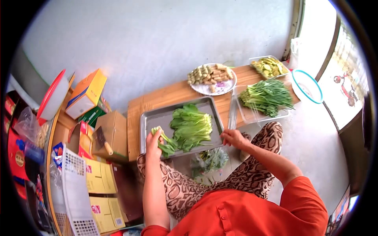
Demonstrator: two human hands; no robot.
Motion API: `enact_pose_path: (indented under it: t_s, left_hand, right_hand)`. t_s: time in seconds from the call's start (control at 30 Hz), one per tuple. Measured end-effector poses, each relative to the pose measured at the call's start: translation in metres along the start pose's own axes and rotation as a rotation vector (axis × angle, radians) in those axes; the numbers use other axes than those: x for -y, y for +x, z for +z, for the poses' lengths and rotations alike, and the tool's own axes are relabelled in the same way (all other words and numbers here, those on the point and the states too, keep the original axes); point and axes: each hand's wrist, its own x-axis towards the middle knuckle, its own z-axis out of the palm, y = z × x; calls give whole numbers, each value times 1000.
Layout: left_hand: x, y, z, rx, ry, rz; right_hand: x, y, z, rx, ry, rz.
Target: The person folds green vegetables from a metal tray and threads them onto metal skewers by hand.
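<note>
My left hand (153,143) is closed around the pale stems of a small bunch of leafy greens (168,148), at the near left edge of a metal tray (151,122). The leaves hang down to the right over the tray. A larger pile of the same leafy greens (191,125) lies in the tray, stems to the right. Just off the tray's right corner is my right hand (234,138), its fingers pinched together at the near end of a bundle of thin sticks (232,114). What lies between those fingers is too small to make out.
On the wooden table (157,98) stand a plate of rolled pieces (212,78), a tray of thin green chives (265,97) and a tray of yellow-green slices (269,67). A bag of greens (209,161) lies below. Left are cardboard boxes (114,133), a knife (103,141) and a white basket (76,188).
</note>
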Motion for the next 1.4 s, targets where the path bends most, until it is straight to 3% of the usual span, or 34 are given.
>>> enact_pose_path:
  t_s: [0.33,0.5,0.63,0.73,0.87,0.93,1.0,1.13,1.3,1.4]
  left_hand:
    - [16,-12,7,23,220,128]
    - [22,-8,-9,-19,292,196]
    - [36,4,-23,-148,444,381]
    - [29,3,-23,-48,490,473]
    - [21,-7,-16,-94,496,448]
    - [15,-18,-9,-95,455,322]
    - [30,-10,-13,-68,463,406]
    - [2,-37,24,32,239,116]
    - [7,-18,39,169,57,27]
    - [10,-15,40,205,70,-5]
  right_hand:
    - [30,-45,30,226,-151,-72]
    - [27,-61,37,168,-272,-159]
    - [32,-72,37,152,-363,-143]
    - [45,-77,38,226,-249,-193]
    - [69,-66,47,306,-189,-328]
    - [80,-62,57,312,-159,-343]
    - [89,-50,67,394,-120,-349]
    - [102,-28,87,365,221,-195]
    - [125,-4,88,235,377,-258]
    - [134,7,84,118,381,-176]
